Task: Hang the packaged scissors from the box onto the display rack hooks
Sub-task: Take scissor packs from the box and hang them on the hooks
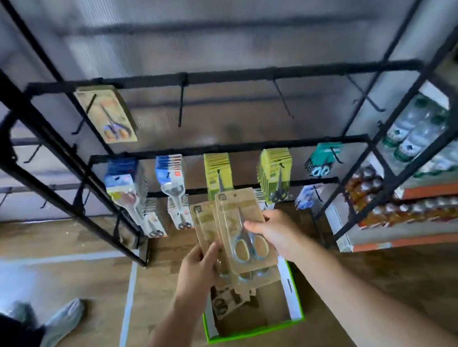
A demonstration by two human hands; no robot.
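We stand on a wood-look floor [386, 298] before a black display rack [208, 76] against a grey panelled wall. Below the rack sits the green-edged box [293, 290], more carded scissors lying inside. Just above the box, our right hand [277, 232] pinches the front kraft-card scissors pack [243, 230] by its right edge, thumb across its face. The pack's long axis runs upright (handles down toward the box, tips toward the rack). Our left hand [198, 268] grips the remaining packs [206, 226] behind it.
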